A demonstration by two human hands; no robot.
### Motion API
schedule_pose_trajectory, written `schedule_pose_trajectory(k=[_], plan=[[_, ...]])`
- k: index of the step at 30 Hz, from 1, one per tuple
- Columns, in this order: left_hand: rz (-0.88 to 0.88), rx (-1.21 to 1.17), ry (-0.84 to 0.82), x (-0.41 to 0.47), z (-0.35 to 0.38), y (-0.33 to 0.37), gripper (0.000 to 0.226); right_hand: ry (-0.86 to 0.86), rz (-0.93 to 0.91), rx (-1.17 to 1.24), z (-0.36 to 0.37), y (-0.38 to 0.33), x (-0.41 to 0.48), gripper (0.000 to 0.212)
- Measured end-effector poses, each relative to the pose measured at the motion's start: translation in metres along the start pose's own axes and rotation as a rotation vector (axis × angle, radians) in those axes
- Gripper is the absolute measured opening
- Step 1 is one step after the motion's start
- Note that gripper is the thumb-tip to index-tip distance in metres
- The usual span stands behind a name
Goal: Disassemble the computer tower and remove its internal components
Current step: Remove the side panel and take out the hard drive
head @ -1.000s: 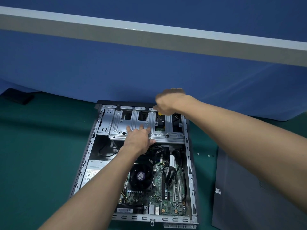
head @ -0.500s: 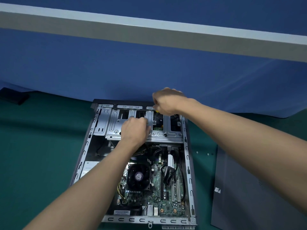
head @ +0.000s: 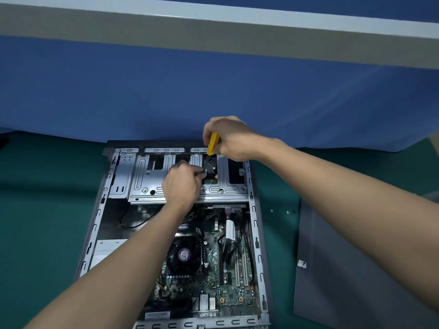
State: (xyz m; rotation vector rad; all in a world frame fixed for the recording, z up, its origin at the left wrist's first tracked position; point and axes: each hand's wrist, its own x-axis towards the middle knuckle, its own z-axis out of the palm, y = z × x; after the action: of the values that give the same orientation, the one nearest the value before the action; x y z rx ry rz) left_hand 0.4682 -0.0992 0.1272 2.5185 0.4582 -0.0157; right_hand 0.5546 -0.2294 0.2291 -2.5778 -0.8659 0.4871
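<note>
Left hand (head: 183,184) went from flat on the drive cage (head: 145,176) to curled at its cutout; we couldn't tell if it pinched anything; right hand (head: 231,138) gripped the yellow screwdriver (head: 213,144), lifted over the cage's far edge; computer tower (head: 255,224) lay open on the mat (head: 47,210); side panel (head: 356,269) was off, screws (head: 271,210) out; cage, fan (head: 184,255), motherboard (head: 228,281) remained inside.

I have one view, worn on the head, looking forward and down from above the near end of the tower (head: 255,222), close in. It faces the backdrop (head: 142,91) at 12 o'clock, and the panel (head: 344,269) lies at 4 o'clock.
</note>
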Motion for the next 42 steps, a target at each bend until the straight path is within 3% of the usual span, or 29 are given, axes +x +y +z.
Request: schedule_pose_trajectory(k=[6, 13, 16, 19, 24, 28, 31, 35, 39, 42], plan=[[-0.015, 0.016, 0.019, 0.001, 0.000, 0.000, 0.011, 0.198, 0.188, 0.310, -0.006, 0.026, -0.023, 0.022], [-0.028, 0.036, -0.002, 0.006, 0.000, 0.005, 0.013, 0.538, 0.609, 1.232, 0.034, 0.050, -0.073, 0.024], [-0.016, 0.098, 0.005, 0.005, 0.000, 0.009, 0.015, 0.505, 0.711, 1.595, 0.060, 0.053, -0.096, 0.032], [0.082, 0.286, 0.038, -0.001, 0.003, 0.014, 0.012, 0.379, 0.721, 1.734, 0.080, 0.051, -0.111, 0.029], [0.160, 0.489, 0.007, -0.005, 0.005, 0.022, 0.021, 0.465, 0.686, 1.653, 0.098, 0.044, -0.117, 0.022], [0.167, 0.601, -0.042, -0.002, 0.003, 0.026, 0.032, 0.599, 0.700, 1.298, 0.119, 0.025, -0.113, 0.012], [0.143, 0.578, -0.045, -0.003, 0.000, 0.029, 0.030, 0.634, 0.657, 1.115, 0.127, 0.017, -0.112, 0.016], [-0.003, 0.223, 0.045, -0.010, -0.007, 0.039, 0.015, 0.570, 0.606, 1.121, 0.118, 0.016, -0.113, 0.013], [-0.263, -0.479, -0.098, -0.036, -0.005, 0.066, 0.020, 0.434, 0.581, 1.164, 0.101, 0.021, -0.121, 0.012], [-0.356, -0.748, -0.185, -0.062, 0.002, 0.086, 0.023, 0.356, 0.522, 0.938, 0.091, 0.026, -0.134, 0.011]])
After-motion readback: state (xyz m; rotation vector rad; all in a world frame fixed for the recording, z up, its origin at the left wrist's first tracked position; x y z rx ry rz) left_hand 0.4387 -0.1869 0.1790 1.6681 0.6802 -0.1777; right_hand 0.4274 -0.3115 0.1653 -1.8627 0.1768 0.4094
